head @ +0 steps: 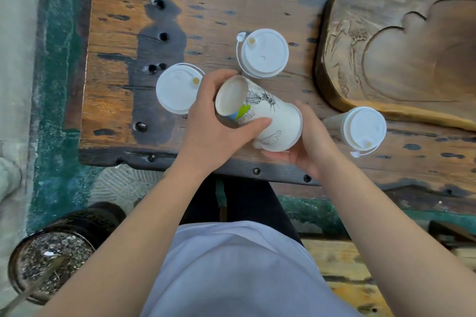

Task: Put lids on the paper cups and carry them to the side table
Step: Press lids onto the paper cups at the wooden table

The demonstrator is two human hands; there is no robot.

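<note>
Both hands hold a tilted stack of paper cups (257, 113) over the table (116, 100): left hand (213, 121) curled round the upper cup, right hand (306, 141) cupping the base (grip partly hidden). Twist gently, don't crush the rim.

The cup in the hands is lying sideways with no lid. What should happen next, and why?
Probably tip the printed paper cup upright. The left hand grips it and the right hand cradles its base; three lidded cups stand around, so it likely needs a lid.

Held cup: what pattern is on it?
White cup, black ink-style drawings, green and blue patch; head view.
</note>
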